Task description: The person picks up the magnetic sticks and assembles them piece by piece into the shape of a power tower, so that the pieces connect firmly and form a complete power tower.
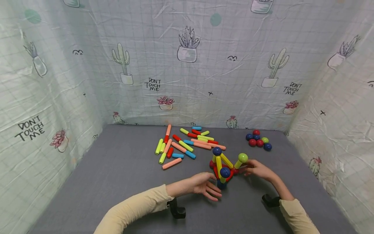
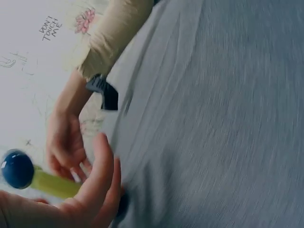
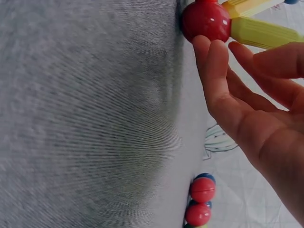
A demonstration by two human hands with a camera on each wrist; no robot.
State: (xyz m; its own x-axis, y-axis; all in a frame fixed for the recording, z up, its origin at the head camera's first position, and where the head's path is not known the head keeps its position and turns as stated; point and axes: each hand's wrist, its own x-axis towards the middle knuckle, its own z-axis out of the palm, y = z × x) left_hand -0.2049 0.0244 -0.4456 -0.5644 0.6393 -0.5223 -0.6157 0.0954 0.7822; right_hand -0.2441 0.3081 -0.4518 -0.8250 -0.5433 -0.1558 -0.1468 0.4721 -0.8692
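A small frame of rods and balls stands on the grey cloth between both hands. Its base has red rods (image 1: pixel 216 171) and a red ball (image 1: pixel 234 171) on the right. Yellow rods (image 1: pixel 219 166) rise from it to blue balls (image 1: pixel 217 151), while a lime rod bears a green ball (image 1: pixel 243 158). My left hand (image 1: pixel 204 186) is beside the front lower blue ball (image 1: pixel 221 185), its fingers extended and not wrapped round anything. With loosely bent fingers, my right hand (image 1: pixel 258 169) is at the right corner; in the right wrist view its fingertips (image 3: pixel 218 50) meet the red ball (image 3: pixel 206 21).
Behind and left of the frame lie several coloured rods (image 1: pixel 171 163), some joined end to end. Several loose balls (image 1: pixel 259 143) are grouped at the back right. A patterned curtain (image 1: pixel 210 107) borders the cloth at the back and sides.
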